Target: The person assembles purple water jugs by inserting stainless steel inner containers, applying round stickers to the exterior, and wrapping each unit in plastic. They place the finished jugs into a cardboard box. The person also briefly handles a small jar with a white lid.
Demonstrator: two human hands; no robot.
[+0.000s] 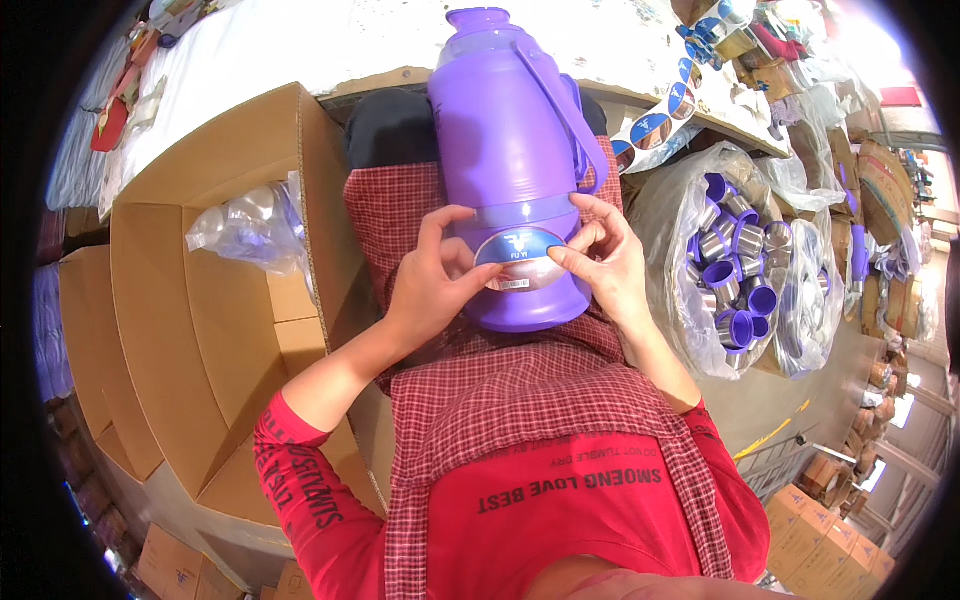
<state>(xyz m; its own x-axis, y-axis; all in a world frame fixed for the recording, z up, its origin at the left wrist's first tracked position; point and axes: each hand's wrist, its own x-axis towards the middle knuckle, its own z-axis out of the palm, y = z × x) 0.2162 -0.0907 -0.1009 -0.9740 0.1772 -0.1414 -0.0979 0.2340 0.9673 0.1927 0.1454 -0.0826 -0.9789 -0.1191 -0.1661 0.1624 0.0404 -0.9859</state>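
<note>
Purple vacuum flask [500, 130]. Head view: lies across the checked apron [390, 205], neck towards the table [340, 40], base the opposite way. Left hand [430, 285] and right hand [612, 262]: one thumb pressed on each end of the oval label [518, 262]; cannot tell whether fingers pinch it from behind. Handling, by judgement: bulky, stiff, smooth, probably slippery; inner liner, if glass, fragile. Suggested hold: side handle [564, 118] plus palm beneath the base. Label: likely thin, flexible; best taken by its edges.

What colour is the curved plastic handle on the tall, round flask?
The curved handle is purple, like the tall flask; the head view shows it best.
</note>
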